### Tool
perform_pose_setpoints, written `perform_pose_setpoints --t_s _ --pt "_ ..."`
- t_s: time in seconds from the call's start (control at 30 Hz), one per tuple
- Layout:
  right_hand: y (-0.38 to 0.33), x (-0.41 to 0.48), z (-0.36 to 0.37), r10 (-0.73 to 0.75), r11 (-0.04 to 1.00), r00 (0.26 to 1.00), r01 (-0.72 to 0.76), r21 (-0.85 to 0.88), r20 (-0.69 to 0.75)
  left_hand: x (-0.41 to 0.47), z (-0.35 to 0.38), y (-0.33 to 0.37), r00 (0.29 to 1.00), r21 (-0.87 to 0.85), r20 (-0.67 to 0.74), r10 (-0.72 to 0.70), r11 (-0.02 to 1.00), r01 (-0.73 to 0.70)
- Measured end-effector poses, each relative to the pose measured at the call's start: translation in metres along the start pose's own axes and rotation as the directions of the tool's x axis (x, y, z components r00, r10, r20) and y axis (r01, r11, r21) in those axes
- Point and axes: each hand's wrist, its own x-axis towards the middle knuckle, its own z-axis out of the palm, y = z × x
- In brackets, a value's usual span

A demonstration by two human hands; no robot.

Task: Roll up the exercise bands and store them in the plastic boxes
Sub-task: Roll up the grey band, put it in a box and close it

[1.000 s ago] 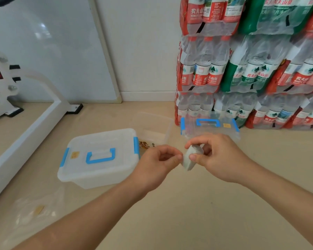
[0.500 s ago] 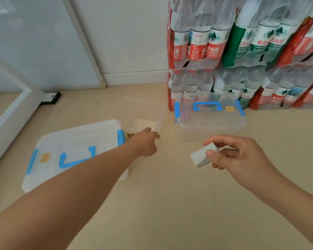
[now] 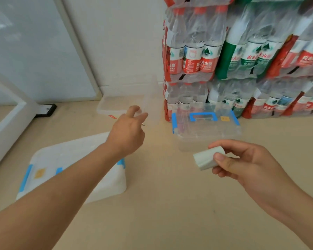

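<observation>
My right hand pinches a rolled-up pale green exercise band between thumb and fingers, low in front of a clear plastic box with a blue handle. My left hand reaches forward to a small clear box near the wall. Its thumb and fingers pinch the edge of that box's transparent lid, which stands raised. A white box with blue latches lies under my left forearm with its lid closed.
Shrink-wrapped packs of water bottles are stacked against the wall right behind the clear boxes. A white frame runs along the left, and a leaning white board stands behind it. Everything sits on a beige floor.
My left hand let go of the band roll and reached forward to the small clear box, whose lid now stands raised. My right hand kept the roll and drifted right.
</observation>
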Motion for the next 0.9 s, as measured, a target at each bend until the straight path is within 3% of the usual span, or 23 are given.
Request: perform_pose_setpoints --t_s 0.07,0.17,0.23,0.33,0.5,0.57,0.63,0.7,0.8,0.9 --pt "-0.011 -0.003 -0.006 -0.034 0.999 0.999 0.035 0.015 -0.020 -0.028 -0.027 0.011 0.962 0.141 -0.079 0.260 0.959 -0.247" --pt "-0.028 -0.009 -0.017 -0.081 0.997 0.996 0.081 0.003 -0.035 -0.089 -0.062 0.040 0.804 0.184 -0.029 0.594 0.794 -0.580" --pt "-0.037 -0.014 -0.022 -0.104 0.995 0.994 0.104 -0.012 -0.029 -0.136 -0.064 0.064 0.692 0.160 0.009 0.722 0.682 -0.714" --pt "-0.045 -0.026 -0.021 -0.123 0.990 0.992 0.123 -0.075 0.008 -0.201 -0.031 0.093 0.588 0.058 0.112 0.801 0.585 -0.809" --pt "-0.023 -0.053 0.000 -0.066 0.955 0.994 0.088 -0.282 0.087 -0.266 0.048 0.109 0.453 -0.006 0.395 0.799 0.495 -0.869" --pt "-0.007 -0.062 0.009 -0.011 0.935 0.994 0.049 -0.351 0.109 -0.267 0.056 0.118 0.513 -0.093 0.394 0.763 0.588 -0.803" --pt "0.005 -0.068 0.013 0.015 0.907 0.992 0.040 -0.419 0.127 -0.257 0.052 0.128 0.633 -0.257 0.371 0.679 0.731 -0.633" --pt "0.013 -0.068 0.011 0.016 0.874 0.992 0.048 -0.483 0.128 -0.244 0.044 0.126 0.700 -0.348 0.406 0.587 0.808 -0.476" --pt "0.021 -0.068 0.007 0.020 0.841 0.992 0.050 -0.538 0.124 -0.224 0.041 0.093 0.777 -0.136 0.405 0.482 0.872 -0.470" --pt "0.026 -0.068 0.008 0.020 0.828 0.989 0.067 -0.557 0.149 -0.219 0.041 0.072 0.779 -0.142 0.510 0.365 0.929 -0.342"
